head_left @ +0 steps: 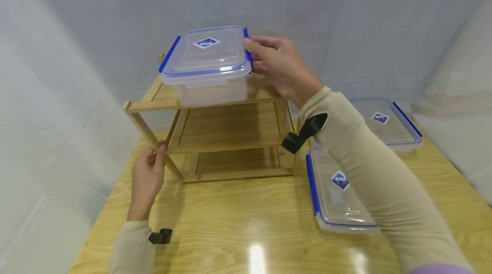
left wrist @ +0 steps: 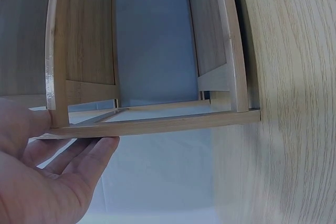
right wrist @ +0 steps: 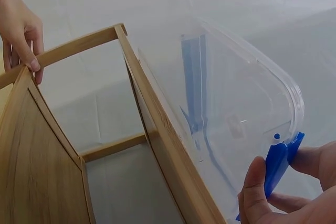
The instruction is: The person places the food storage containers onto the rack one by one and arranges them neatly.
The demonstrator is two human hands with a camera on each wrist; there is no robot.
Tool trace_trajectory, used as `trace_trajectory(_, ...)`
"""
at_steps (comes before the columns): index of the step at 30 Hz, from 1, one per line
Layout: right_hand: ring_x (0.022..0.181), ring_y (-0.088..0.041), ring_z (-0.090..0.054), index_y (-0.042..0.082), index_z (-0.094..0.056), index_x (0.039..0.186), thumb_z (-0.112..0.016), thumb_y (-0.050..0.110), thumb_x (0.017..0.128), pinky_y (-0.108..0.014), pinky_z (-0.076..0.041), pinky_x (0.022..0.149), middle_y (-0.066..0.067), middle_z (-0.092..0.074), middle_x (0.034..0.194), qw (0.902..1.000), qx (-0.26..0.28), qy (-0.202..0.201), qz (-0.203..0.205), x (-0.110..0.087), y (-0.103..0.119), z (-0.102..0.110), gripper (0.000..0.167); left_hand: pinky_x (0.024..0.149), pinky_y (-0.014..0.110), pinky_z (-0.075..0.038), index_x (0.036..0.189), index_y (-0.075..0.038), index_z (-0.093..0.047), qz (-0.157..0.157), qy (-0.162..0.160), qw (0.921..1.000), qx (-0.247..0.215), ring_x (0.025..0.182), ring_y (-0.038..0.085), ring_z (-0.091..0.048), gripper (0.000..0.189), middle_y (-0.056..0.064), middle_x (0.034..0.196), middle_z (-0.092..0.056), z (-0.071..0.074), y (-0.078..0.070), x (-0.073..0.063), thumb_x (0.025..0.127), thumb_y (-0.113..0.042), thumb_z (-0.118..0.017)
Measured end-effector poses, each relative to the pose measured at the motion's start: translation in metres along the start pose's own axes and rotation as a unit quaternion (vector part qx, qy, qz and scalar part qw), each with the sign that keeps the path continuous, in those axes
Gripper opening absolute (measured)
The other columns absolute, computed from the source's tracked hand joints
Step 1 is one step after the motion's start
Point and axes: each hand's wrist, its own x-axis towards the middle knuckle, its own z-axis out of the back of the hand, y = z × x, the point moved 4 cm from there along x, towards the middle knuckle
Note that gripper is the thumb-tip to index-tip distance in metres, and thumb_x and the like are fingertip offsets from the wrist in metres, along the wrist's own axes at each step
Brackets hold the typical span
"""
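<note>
A clear plastic food container [head_left: 209,58] with blue side clips and a diamond label sits at the top board of a three-tier wooden shelf rack [head_left: 230,141]. My right hand [head_left: 282,62] grips it by the blue clip [right wrist: 276,166] on its right side, thumb above and fingers below. Lower down, my left hand [head_left: 149,176] pinches the rack's front left post [left wrist: 157,125] near the middle board, thumb on one side and fingers on the other.
Two more lidded containers lie on the wooden table [head_left: 238,222] right of the rack: a nearer one [head_left: 334,197], partly behind my right sleeve, and a farther one [head_left: 384,124]. Pale sheeting [head_left: 346,22] hangs behind and at both sides. The two lower boards carry nothing visible.
</note>
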Motion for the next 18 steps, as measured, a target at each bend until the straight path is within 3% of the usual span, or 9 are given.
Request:
trace_trajectory(7, 0.095, -0.021, -0.067, 0.001, -0.061, 0.137, -0.065, 0.013, 0.101, -0.03, -0.057, 0.088, -0.015, -0.069, 0.112, 0.9996, 0.024, 0.009, -0.006, 0.004, -0.008, -0.013, 0.038, 0.059, 0.017, -0.046, 0.135, -0.003, -0.064, 0.009, 0.003, 0.9999, 0.003, 0.099, 0.044, -0.07, 0.044, 0.027, 0.116, -0.069, 0.002, 0.002, -0.003, 0.11, -0.034, -0.046)
trace_trajectory(10, 0.094, -0.021, -0.067, 0.001, -0.06, 0.138, -0.064, 0.012, 0.101, -0.03, -0.057, 0.088, -0.015, -0.069, 0.111, 0.9994, 0.033, 0.012, -0.004, 0.005, -0.009, -0.018, 0.038, 0.067, 0.023, -0.053, 0.137, -0.004, -0.063, 0.012, 0.006, 0.9999, 0.002, 0.104, 0.044, -0.069, 0.045, 0.027, 0.119, -0.068, 0.001, 0.002, -0.004, 0.11, -0.035, -0.045)
trace_trajectory(13, 0.094, -0.021, -0.067, 0.001, -0.06, 0.138, -0.064, 0.013, 0.101, -0.031, -0.057, 0.088, -0.015, -0.069, 0.111, 0.9991, 0.041, 0.013, -0.006, 0.006, -0.01, -0.023, 0.039, 0.076, 0.037, -0.059, 0.138, -0.005, -0.062, 0.011, 0.008, 0.9999, -0.001, 0.106, 0.044, -0.068, 0.045, 0.026, 0.121, -0.068, 0.001, 0.001, -0.004, 0.11, -0.036, -0.044)
trace_trajectory(18, 0.094, -0.02, -0.066, 0.002, -0.06, 0.139, -0.063, 0.013, 0.102, -0.031, -0.057, 0.089, -0.014, -0.069, 0.111, 0.9988, 0.044, 0.021, -0.01, 0.007, -0.013, -0.031, 0.039, 0.084, 0.054, -0.058, 0.139, -0.005, -0.062, 0.009, 0.007, 0.9999, -0.008, 0.107, 0.045, -0.068, 0.045, 0.026, 0.123, -0.067, 0.001, 0.001, -0.004, 0.11, -0.035, -0.044)
